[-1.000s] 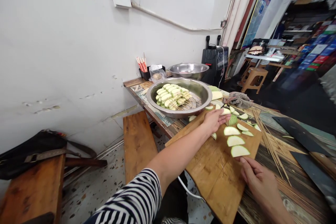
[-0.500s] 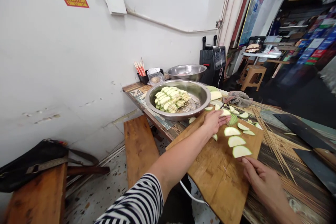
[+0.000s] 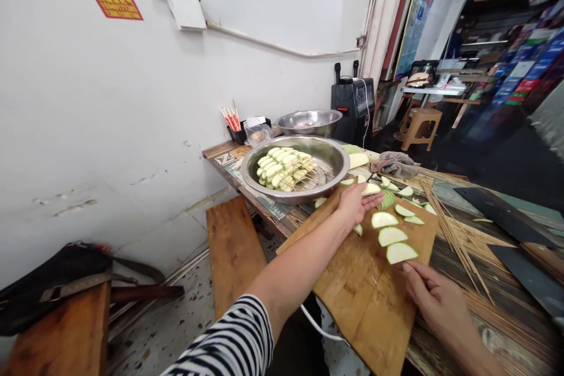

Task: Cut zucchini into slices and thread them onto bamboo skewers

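Note:
My left hand (image 3: 358, 202) reaches over the far part of the wooden cutting board (image 3: 352, 288), its fingers around a pale green-edged slice (image 3: 371, 188). Low on the right, my right hand (image 3: 429, 291) pinches the end of a thin skewer, mostly hidden, at the nearest slice (image 3: 402, 252). Two more half-round slices (image 3: 392, 236) line up beyond that one. Green-skinned slices (image 3: 388, 200) lie beside my left fingertips. A steel basin (image 3: 338, 173) behind the board holds a pile of skewered slices (image 3: 284, 165).
Bare skewers (image 3: 453, 235) lie right of the board, with dark cleavers (image 3: 502, 217) beyond. A grey cloth (image 3: 396, 164), a second steel basin (image 3: 311, 122) and a black speaker (image 3: 352, 107) stand farther back. Wooden benches (image 3: 233, 247) are at the left.
The whole view has shifted slightly, so most things sit a little further left. Both hands keep nearly the same places and grips around the slices.

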A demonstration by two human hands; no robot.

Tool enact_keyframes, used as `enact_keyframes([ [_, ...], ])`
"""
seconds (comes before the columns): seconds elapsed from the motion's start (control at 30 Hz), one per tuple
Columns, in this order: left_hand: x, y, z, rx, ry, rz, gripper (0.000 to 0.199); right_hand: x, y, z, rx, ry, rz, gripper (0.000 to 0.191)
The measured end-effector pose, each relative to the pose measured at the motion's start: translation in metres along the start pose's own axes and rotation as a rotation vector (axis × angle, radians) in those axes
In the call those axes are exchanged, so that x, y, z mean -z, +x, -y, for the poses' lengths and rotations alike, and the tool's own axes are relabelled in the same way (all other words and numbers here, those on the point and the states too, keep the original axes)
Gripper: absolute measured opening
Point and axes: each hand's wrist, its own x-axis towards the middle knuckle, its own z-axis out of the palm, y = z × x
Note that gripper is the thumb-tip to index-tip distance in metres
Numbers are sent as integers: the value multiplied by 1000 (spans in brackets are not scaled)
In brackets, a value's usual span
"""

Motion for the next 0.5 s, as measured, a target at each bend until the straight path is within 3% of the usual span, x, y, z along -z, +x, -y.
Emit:
enact_keyframes([
  [0.23,1,2,3,-26,-8,49,6,2,2,6,-24,-65,-99,51],
  [0.5,-1,1,3,-17,33,29,12,3,3,15,-11,-51,-64,50],
])
